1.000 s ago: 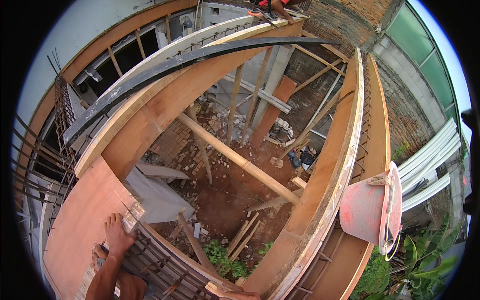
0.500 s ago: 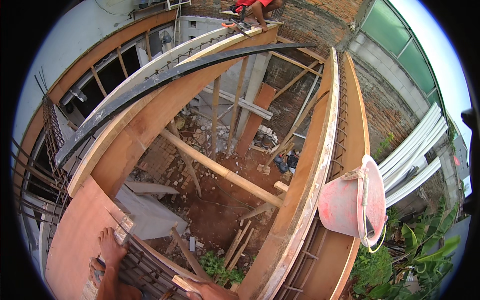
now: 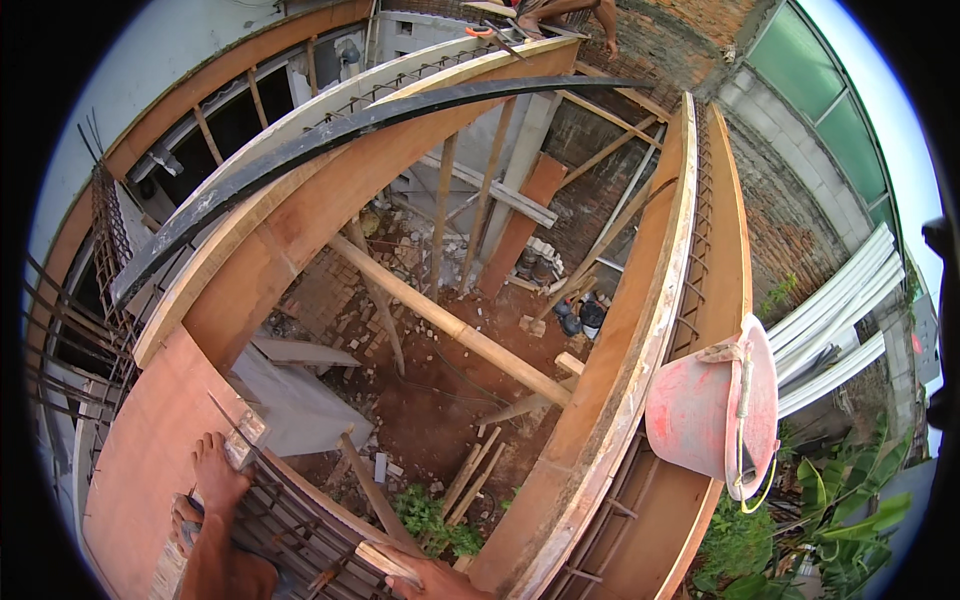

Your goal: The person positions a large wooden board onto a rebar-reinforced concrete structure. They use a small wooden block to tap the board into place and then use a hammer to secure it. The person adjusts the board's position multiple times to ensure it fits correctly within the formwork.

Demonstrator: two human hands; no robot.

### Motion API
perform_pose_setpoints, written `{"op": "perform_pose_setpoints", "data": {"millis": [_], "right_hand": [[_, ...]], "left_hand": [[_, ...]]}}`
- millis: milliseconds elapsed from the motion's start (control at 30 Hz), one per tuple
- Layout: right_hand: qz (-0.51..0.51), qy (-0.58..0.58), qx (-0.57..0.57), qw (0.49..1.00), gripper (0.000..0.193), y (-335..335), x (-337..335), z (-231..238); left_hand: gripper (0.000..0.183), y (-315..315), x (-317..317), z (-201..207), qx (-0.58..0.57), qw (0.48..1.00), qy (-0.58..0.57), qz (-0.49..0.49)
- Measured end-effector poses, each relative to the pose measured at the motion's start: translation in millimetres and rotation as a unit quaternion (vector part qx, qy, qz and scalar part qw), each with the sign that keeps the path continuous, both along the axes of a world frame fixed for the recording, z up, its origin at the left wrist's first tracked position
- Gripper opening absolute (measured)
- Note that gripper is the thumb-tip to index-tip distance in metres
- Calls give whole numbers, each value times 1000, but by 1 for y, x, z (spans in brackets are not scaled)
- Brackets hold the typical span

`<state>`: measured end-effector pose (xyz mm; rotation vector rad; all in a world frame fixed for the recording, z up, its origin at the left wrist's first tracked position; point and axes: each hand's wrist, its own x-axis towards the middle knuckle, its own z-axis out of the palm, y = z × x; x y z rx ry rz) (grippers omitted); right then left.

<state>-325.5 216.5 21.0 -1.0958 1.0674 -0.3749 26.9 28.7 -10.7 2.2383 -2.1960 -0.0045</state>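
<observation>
My left hand (image 3: pixel 222 483) lies on the reddish plywood panel (image 3: pixel 150 425) at lower left. Its fingers are spread over the board, beside the cut end of a wood batten (image 3: pixel 245 440) with a thin rod sticking out. Just below it a foot (image 3: pixel 186 522) with a grey strap rests by the panel's edge, partly covered by my forearm. At the bottom edge my right hand (image 3: pixel 440 578) is closed on a short pale piece of wood (image 3: pixel 388 563); most of this hand is cut off by the frame. Rebar (image 3: pixel 290 530) runs between the two hands.
A deep pit with a dirt floor (image 3: pixel 440 400) lies between curved plywood forms, crossed by a bamboo pole (image 3: pixel 450 318). A dark curved strip (image 3: pixel 380 122) lies across the left form. A pink bucket (image 3: pixel 700 415) sits on the right form. Another person's arm (image 3: pixel 606 25) shows at the top.
The view has shifted slightly, so the forms and bucket sit farther right. My right hand and the wood show a little more. The other person has moved, with an arm now hanging lower.
</observation>
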Motion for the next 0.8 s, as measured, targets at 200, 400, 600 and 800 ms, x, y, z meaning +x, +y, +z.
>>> {"op": "perform_pose_setpoints", "data": {"millis": [200, 400, 600, 800], "right_hand": [[-12, 92, -71, 993, 60, -37, -6, 97], [-30, 4, -46, 998, 61, -9, 7, -24], [-127, 64, -50, 989, 42, 26, -8, 4], [-95, 14, -147, 984, 40, 1, 11, -19]], "left_hand": [[57, 0, -3, 4, 5, 1000, -7, 4], [56, -2, -9, 11, -11, 1000, 11, -14], [61, -1, 1, 11, 45, 999, -20, -8], [65, 5, 1, 6, 73, 996, -52, -9]]}}
